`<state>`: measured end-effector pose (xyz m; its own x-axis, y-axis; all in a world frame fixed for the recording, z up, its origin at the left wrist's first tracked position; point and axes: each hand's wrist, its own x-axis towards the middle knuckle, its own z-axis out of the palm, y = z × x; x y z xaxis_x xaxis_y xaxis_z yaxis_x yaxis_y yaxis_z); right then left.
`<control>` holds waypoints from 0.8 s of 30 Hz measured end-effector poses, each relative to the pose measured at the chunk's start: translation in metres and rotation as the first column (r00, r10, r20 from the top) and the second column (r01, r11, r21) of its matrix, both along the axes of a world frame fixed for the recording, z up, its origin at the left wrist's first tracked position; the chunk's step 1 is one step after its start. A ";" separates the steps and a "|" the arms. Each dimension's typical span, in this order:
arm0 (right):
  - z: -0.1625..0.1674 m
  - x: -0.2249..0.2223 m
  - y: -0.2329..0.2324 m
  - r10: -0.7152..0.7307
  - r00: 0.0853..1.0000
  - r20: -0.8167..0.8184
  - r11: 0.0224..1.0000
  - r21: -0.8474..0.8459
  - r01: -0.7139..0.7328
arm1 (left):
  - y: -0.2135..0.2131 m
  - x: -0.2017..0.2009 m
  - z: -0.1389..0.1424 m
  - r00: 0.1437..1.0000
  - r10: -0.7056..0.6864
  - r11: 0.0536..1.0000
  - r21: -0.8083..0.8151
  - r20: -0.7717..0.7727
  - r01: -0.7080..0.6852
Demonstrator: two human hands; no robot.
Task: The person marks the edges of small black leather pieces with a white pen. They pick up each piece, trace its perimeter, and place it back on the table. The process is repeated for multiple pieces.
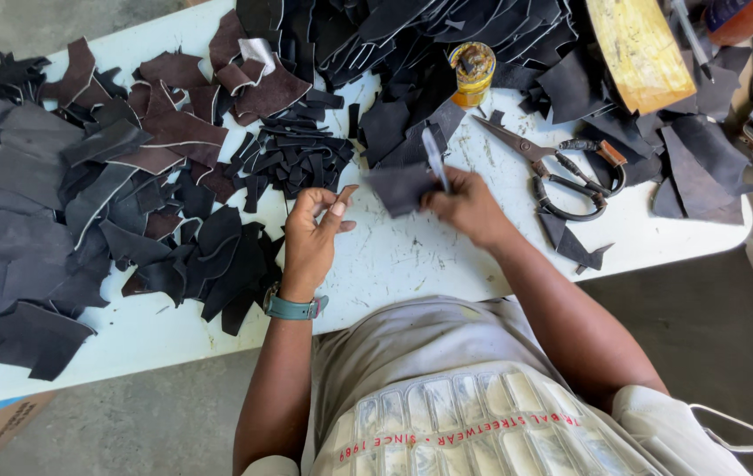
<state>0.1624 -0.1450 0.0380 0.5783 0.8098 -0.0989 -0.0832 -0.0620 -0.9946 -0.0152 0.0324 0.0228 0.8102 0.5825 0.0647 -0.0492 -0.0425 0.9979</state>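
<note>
across the white counter lie heaps of dark leather offcuts, grey-black at left, brown pieces toward the far edge. large black-handled scissors rest to the right, closed, just beside the right hand. small yellow tin stands among scraps at the far side. right hand grips a thin pale tool against a dark leather piece. left hand loosely curled, empty, fingertips near that piece.

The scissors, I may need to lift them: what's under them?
The scissors lie mostly on the bare white table. Their handles rest on dark leather scraps. What the handles cover cannot be seen.
</note>
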 end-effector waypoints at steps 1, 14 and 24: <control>0.004 0.009 0.008 -0.041 0.999 0.013 0.999 -0.011 0.041 | -0.001 -0.002 -0.006 0.999 -0.005 1.000 -0.026 -0.032 0.004; 0.013 -0.009 -0.027 0.049 0.928 0.369 0.972 -0.230 0.040 | -0.049 0.010 -0.013 0.984 -0.120 0.992 0.029 -0.133 0.125; -0.022 -0.010 -0.028 0.079 0.996 0.038 0.997 0.015 -0.080 | -0.058 -0.016 0.015 0.989 0.044 0.917 0.398 -0.144 0.017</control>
<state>0.1525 -0.1732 0.0159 0.5151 0.8547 -0.0644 -0.0413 -0.0504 -0.9979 -0.0314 -0.0257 0.0375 0.8203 0.5447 0.1742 0.0997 -0.4361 0.8943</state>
